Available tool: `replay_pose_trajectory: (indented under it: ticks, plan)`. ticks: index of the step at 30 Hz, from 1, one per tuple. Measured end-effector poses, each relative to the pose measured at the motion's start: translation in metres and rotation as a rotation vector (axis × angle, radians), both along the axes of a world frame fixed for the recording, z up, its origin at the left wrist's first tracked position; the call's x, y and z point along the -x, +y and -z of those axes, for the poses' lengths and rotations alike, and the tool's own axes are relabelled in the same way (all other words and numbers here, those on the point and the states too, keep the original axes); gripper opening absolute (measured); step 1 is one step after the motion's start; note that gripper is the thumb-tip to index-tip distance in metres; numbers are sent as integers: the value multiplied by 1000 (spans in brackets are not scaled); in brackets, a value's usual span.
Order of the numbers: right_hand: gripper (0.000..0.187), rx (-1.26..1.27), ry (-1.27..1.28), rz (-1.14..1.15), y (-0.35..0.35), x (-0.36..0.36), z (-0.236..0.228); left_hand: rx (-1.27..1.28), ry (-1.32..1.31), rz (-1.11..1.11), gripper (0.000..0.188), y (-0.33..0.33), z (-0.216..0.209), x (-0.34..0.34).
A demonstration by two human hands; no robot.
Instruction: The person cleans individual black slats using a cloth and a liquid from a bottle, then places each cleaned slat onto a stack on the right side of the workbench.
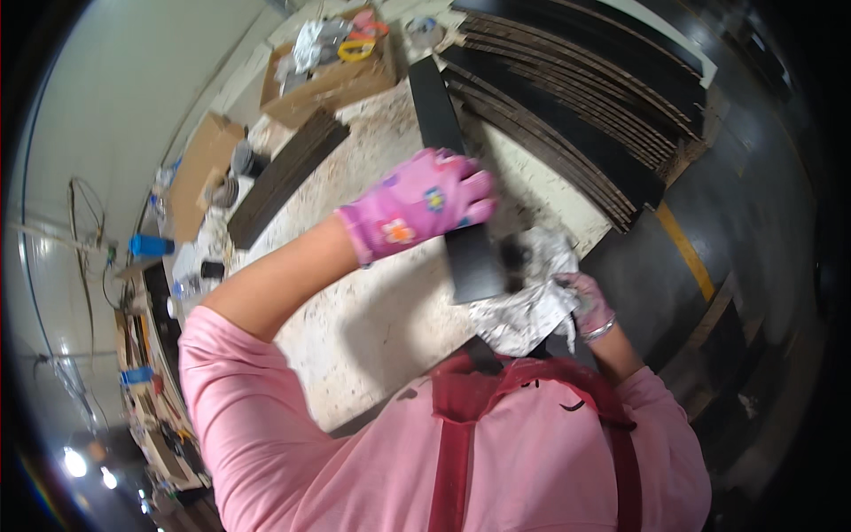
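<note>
A long, narrow black board (476,266) lies lengthwise over the pale worktable (390,328), running from the far side toward my body. My left hand (425,206), in a pink flowered glove, is closed across the board near its middle, the fingers curled over its right edge. To the right of the board's near end, my right hand (594,303), also in a pink glove, grips a crumpled white cloth (523,321) with dark smudges. The cloth sits close against the board; whether it touches is blurred. Part of my right hand's fingers is hidden by the cloth.
Stacked black boards (576,115) fan out at the far right. A cardboard box (332,96) with a yellow tape roll (356,50) stands at the back. Dark strips (288,177) lie on the left, near a blue cup (151,246). A yellow line (687,253) marks the floor.
</note>
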State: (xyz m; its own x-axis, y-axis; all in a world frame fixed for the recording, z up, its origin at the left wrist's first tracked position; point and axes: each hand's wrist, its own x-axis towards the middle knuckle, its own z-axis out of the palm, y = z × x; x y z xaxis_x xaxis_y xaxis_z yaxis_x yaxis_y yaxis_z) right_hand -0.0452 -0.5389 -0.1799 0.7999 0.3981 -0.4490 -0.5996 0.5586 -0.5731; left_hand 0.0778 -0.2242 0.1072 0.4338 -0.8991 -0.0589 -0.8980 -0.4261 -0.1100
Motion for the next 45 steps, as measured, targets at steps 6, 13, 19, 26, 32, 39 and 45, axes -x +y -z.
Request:
replay_pose_trajectory:
  ticks: [6, 13, 19, 26, 32, 39, 45]
  plan:
    - [25, 354, 9, 16, -20, -11, -78, -10, -21, 143, 26, 124, 79, 80]
    - [34, 402, -245, 115, 2, -44, -112, 439, 82, -844, 34, 202, 108, 203]
    - [37, 400, -450, 40, 101, -69, -182, 554, 50, -1456, 75, 137, 141, 283]
    - [34, 1215, -1795, -921, 335, 28, -163, 703, -132, -1518, 61, 135, 187, 285]
    - [22, 1451, -1129, -733, 336, -91, -141, 914, -226, -1377, 50, 144, 188, 284]
    - [35, 1504, -1965, -616, 336, -33, -102, 845, -183, -1322, 56, 159, 195, 301]
    - [24, 1647, -1502, -342, 303, -190, -124, 914, -199, -1187, 60, 160, 199, 303]
